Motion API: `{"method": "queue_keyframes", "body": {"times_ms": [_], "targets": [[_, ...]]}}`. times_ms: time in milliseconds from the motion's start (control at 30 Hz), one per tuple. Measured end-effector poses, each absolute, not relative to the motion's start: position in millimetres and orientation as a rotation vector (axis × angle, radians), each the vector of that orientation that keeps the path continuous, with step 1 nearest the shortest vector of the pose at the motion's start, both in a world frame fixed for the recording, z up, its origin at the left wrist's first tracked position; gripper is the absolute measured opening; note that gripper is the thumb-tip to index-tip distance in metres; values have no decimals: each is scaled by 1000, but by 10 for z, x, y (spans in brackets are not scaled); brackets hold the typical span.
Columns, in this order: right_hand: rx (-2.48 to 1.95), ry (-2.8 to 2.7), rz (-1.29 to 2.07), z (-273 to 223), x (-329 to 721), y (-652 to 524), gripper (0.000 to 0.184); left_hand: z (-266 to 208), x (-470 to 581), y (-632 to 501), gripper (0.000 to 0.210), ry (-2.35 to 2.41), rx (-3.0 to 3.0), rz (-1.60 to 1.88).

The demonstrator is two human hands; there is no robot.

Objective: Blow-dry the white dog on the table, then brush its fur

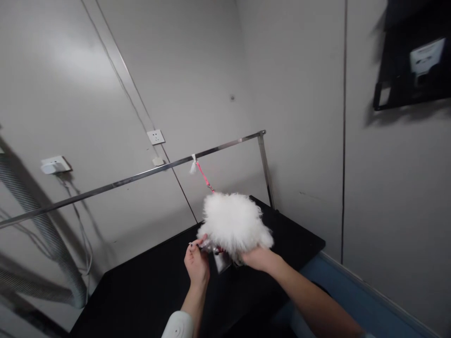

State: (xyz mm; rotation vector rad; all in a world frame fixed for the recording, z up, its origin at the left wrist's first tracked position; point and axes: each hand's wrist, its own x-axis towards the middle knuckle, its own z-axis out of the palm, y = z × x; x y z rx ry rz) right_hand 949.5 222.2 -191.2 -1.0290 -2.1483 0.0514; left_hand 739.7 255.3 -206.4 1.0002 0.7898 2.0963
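Note:
A white, fluffy animal that looks like a small dog [232, 220] is on a black table [148, 286]. My left hand [196, 263] is beside the fur at its left, the fingers pinched together at a small, blurred, shiny piece that I cannot identify. My right hand [259, 259] presses against the lower right of the fur, its fingers hidden beneath it. Between my hands, a silvery flat piece [221, 261] shows under the fur, with something red next to it. A pink leash [203, 174] runs from the animal up to a metal bar [141, 176].
The bar's upright post [267, 171] stands at the table's back right. Grey ribbed hoses [52, 234] and a plugged-in adapter [54, 165] are at the left. A black wall-mounted holder [398, 75] hangs at the upper right. Blue floor [327, 277] shows past the table's right edge.

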Motion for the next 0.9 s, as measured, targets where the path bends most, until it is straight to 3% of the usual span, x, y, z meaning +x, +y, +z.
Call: {"method": "queue_keyframes", "body": {"times_ms": [400, 600, 900], "targets": [[-1562, -2151, -38, -1902, 9588, 2063, 26, -2179, 7510, 2443, 50, 646, 966, 2060], [-1338, -2173, 24, -1874, 9514, 2006, 30, -2238, 7596, 2501, 51, 847, 1012, 1994], [-1613, -1985, 8, -2024, 9881, 1930, 27, -2105, 7854, 2520, 45, 749, 1313, 1937]]}}
